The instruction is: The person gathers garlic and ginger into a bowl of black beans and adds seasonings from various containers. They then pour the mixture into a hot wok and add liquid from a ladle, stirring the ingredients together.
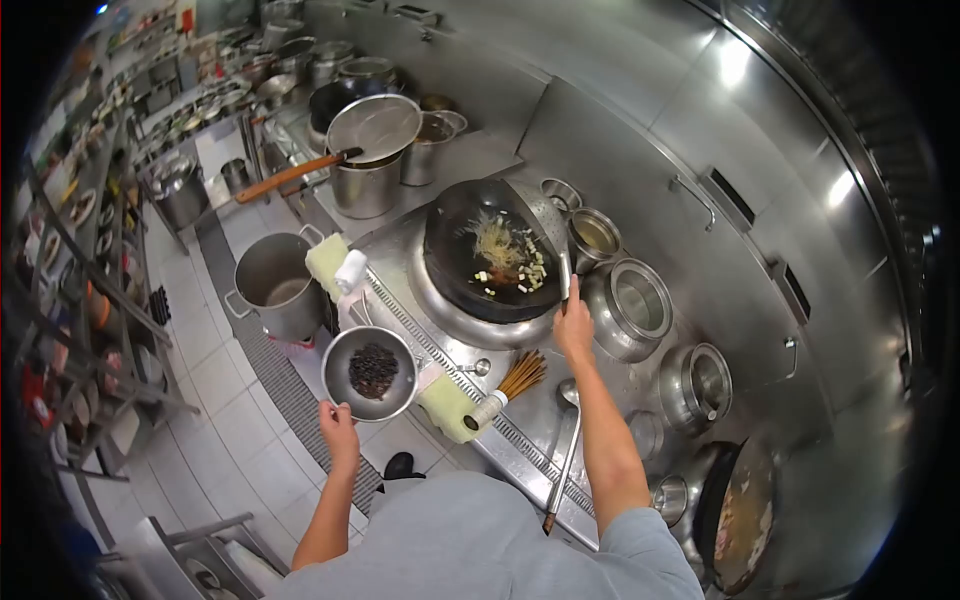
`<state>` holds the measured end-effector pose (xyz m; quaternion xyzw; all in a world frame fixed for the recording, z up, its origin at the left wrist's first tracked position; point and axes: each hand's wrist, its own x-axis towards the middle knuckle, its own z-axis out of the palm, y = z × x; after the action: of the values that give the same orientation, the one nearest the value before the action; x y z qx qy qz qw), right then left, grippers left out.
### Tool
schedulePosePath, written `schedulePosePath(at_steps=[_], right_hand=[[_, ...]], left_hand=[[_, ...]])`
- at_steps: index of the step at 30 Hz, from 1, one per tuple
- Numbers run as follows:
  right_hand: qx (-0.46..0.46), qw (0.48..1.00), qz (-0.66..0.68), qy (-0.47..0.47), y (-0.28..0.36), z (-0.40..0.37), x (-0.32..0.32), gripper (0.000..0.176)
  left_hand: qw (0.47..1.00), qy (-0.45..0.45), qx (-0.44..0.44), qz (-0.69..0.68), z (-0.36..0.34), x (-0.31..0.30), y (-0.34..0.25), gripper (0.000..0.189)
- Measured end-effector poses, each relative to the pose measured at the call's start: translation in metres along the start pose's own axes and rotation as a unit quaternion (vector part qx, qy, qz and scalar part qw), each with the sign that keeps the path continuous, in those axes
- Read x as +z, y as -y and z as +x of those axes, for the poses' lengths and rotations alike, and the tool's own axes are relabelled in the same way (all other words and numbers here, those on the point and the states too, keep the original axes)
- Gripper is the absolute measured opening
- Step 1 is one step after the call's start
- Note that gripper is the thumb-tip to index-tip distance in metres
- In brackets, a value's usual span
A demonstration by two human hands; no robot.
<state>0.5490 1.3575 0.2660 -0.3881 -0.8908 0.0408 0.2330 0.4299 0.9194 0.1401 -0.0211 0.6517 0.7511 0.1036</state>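
My left hand (340, 430) grips the near rim of a steel bowl (340, 345) that holds small dark pieces (373, 371). The bowl is level, left of the stove edge. In my right hand (573, 325) is the handle of a perforated ladle (543, 216), whose head rests at the right rim of a black wok (450, 275). Pale shreds (497, 243) and white and green chopped pieces (535, 272) lie in the wok, with some reddish-brown stuff among them.
A large pot (278, 272) stands left of the stove. A strainer (375, 128) lies over a pot (366, 192). Steel containers (612, 325) line the wok's right side. A long ladle (567, 440), a bundle of sticks (523, 374) and cloths (447, 403) lie nearer me.
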Motion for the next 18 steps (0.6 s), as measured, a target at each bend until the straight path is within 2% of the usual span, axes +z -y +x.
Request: schedulePosePath(at_steps=[2, 5, 6, 10, 14, 15, 17, 18], right_hand=[[-0.009, 0.999, -0.046, 0.003, 0.017, 0.002, -0.015, 0.077], [-0.020, 0.996, -0.088, 0.005, 0.012, 0.004, -0.017, 0.078], [-0.014, 0.994, -0.107, 0.014, 0.001, 0.007, -0.008, 0.080], [-0.014, 0.989, -0.134, 0.065, -0.016, 0.016, -0.008, 0.079], [0.019, 0.997, -0.042, -0.061, -0.006, 0.009, -0.020, 0.083], [0.074, 0.994, 0.051, -0.054, -0.015, 0.008, -0.016, 0.083], [0.188, 0.952, 0.232, -0.065, -0.038, -0.003, -0.015, 0.083], [0.270, 0.889, 0.363, -0.070, -0.031, -0.017, -0.034, 0.067]], left_hand=[[0.999, -0.029, 0.021, 0.013, 0.003, -0.010, -0.008, 0.016], [0.998, -0.066, -0.003, -0.012, 0.015, -0.028, 0.009, 0.017], [0.998, -0.069, 0.013, 0.006, 0.024, -0.038, 0.028, 0.017], [0.999, -0.048, -0.008, 0.013, 0.025, -0.035, 0.006, 0.019], [0.999, -0.037, 0.016, 0.020, 0.032, -0.029, 0.011, 0.014], [1.000, -0.026, 0.016, 0.007, 0.033, -0.026, 0.013, 0.012], [1.000, 0.011, 0.007, -0.003, 0.032, -0.010, 0.008, 0.009], [1.000, 0.031, -0.003, 0.001, 0.027, -0.005, -0.003, 0.007]])
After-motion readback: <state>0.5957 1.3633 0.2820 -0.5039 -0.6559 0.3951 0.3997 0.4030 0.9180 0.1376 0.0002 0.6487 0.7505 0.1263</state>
